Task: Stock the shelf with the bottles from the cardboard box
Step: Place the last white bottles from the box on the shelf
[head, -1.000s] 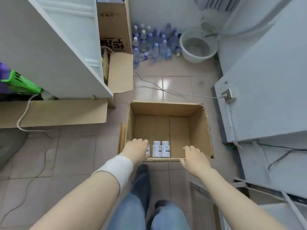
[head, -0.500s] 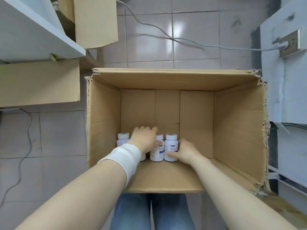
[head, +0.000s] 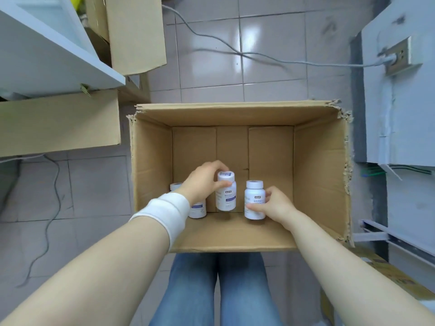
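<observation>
Inside the cardboard box [head: 320,175] at frame centre, the left hand [head: 203,182] grips one white bottle [head: 226,192], the right hand [head: 274,205] grips another bottle [head: 254,200], and a third bottle [head: 197,210] stands behind the left wrist.

A grey cable [head: 329,64] crosses the glossy tiled floor [head: 211,76] at the top of the frame and plugs into a socket [head: 397,56] on a pale cabinet [head: 400,118] at the right. A thin cord [head: 56,184] snakes down the left side. A yellow carton [head: 390,276] sits at lower right.
</observation>
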Tool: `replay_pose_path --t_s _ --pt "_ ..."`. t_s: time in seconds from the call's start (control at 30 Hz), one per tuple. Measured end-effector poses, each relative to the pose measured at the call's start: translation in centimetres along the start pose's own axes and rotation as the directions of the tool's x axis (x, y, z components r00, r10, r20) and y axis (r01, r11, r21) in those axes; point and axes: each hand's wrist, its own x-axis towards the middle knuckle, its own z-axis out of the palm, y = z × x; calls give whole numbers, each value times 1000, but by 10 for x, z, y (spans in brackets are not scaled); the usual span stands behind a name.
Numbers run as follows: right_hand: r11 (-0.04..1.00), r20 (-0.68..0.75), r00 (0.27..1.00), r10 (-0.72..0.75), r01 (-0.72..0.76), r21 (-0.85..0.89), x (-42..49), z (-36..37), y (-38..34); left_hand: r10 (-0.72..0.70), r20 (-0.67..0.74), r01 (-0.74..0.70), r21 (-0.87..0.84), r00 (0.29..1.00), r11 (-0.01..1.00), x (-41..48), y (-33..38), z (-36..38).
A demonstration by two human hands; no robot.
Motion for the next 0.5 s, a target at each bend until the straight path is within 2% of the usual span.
replay_pose_path --t_s 0.13,0.37,0.5 --pt "975 -20 997 -75 77 208 -58 -28 -12 58 -66 -70 -211 996 975 -48 42 -34" --pt "892 -220 958 -186 258 372 -183 -43 -30 274 -220 -322 -225 936 919 -145 109 -91" --pt "795 -365 914 -179 353 494 -246 -23 -27 407 -197 -450 -309 892 838 -195 140 -113"
